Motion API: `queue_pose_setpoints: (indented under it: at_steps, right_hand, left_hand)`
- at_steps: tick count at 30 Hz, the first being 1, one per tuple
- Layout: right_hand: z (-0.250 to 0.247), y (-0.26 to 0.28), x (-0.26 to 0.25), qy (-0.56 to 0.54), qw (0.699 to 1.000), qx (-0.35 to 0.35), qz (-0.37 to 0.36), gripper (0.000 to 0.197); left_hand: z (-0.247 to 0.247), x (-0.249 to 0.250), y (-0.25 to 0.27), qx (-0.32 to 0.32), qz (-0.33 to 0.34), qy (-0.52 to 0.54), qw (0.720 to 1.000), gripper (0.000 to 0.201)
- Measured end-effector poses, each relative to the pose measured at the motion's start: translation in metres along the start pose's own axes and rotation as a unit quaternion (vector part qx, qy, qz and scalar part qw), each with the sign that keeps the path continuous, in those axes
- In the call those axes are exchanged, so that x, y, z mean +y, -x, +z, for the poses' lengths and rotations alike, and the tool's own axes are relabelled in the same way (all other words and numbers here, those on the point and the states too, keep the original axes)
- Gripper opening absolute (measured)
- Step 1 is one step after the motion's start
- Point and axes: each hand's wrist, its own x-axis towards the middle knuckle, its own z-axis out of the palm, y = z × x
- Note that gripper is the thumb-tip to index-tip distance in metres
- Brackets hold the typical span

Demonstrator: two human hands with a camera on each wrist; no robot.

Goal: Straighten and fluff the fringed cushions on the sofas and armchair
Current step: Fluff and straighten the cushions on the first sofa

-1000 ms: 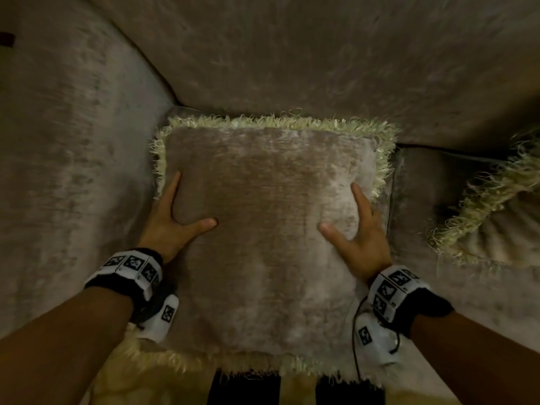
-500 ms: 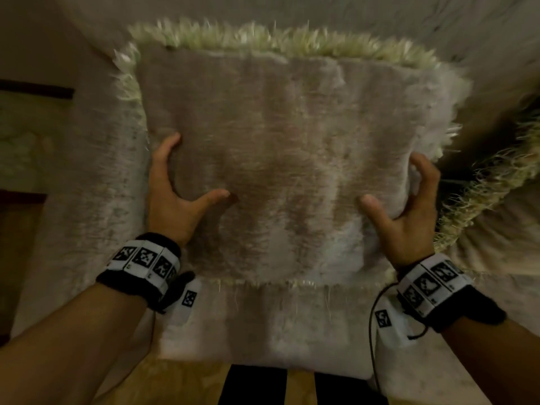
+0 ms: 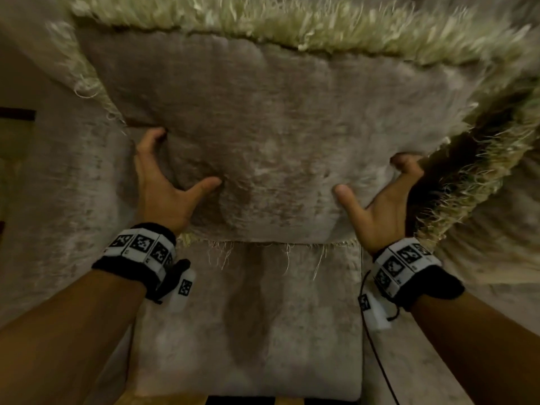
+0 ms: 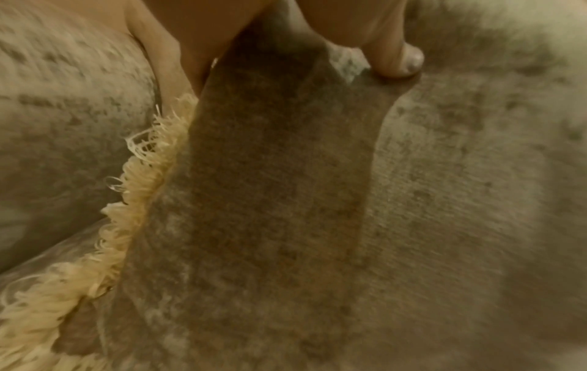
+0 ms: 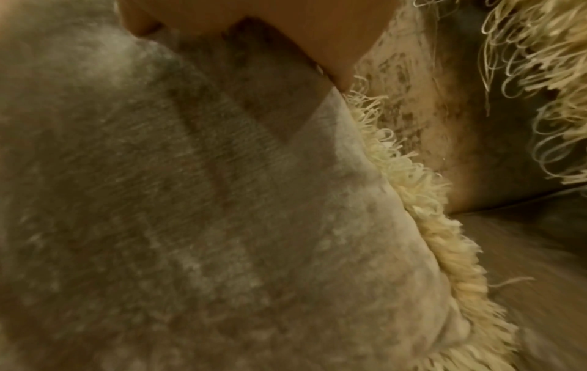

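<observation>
Nearest the camera, the seat of the sofa is seen bare below the wrists, and the cushion is held clear above it, its lower fringe hanging loose over the seat.

The cushion is gripped at its two lower side edges. The left hand is curled round the left edge, the thumb pressed into the front face and the fingers wrapped over the side; in the left wrist view a fold of plush is seen pinched under a fingertip. The right hand is set in mirror fashion on the right edge, thumb on the front, fingers hooked behind the border; the fabric is caught under the hand in the right wrist view too.

From both sets of fingers the cushion's bulk lies upward and away, toward the backrest. It is roughly square, so no long axis is offered; its face is turned toward the camera and tilted. Neither hand is clearly nearer; the hold is close to symmetrical, the left set slightly higher.

Farther off, the top fringe fills the upper frame. Just right of the right hand, a second cushion is seen, its fringe near the held one; whether they touch cannot be told.

The coming move is judged to be a shake or inward squeeze between the hands, then a lowering against the backrest.
</observation>
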Motion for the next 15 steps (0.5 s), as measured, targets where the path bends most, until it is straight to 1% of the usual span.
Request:
queue_pose_setpoints:
  at_steps: [3,4,6,8,10,12,15]
  right_hand:
    - [-0.002,-0.005,0.0,-0.008,1.0,-0.004,-0.008,0.084]
    - [-0.004,-0.005,-0.001,-0.008,1.0,-0.003,-0.005,0.083]
    - [-0.009,-0.004,-0.004,-0.004,1.0,-0.001,0.009,0.087]
    - [-0.016,-0.001,-0.01,0.01,1.0,-0.003,0.022,0.09]
    - [-0.024,0.002,-0.022,0.045,0.999,-0.014,0.026,0.089]
    - [-0.031,0.005,-0.038,0.095,0.995,-0.013,0.023,0.086]
    - [-0.037,0.01,-0.076,0.213,0.977,0.022,-0.017,0.073]
  left_hand:
    - [0.0,-0.001,-0.001,0.003,0.008,-0.009,1.0,0.099]
    - [-0.002,0.0,0.0,0.002,0.012,-0.01,1.0,0.099]
    - [-0.007,0.004,0.004,-0.001,0.01,-0.011,1.0,0.098]
    - [-0.014,0.008,0.009,-0.007,-0.01,-0.017,1.0,0.097]
    - [-0.026,0.015,0.015,-0.024,-0.028,-0.036,0.999,0.096]
    - [-0.04,0.026,0.021,-0.044,-0.045,-0.071,0.996,0.089]
    - [-0.073,0.048,0.036,-0.04,-0.064,-0.13,0.989,0.071]
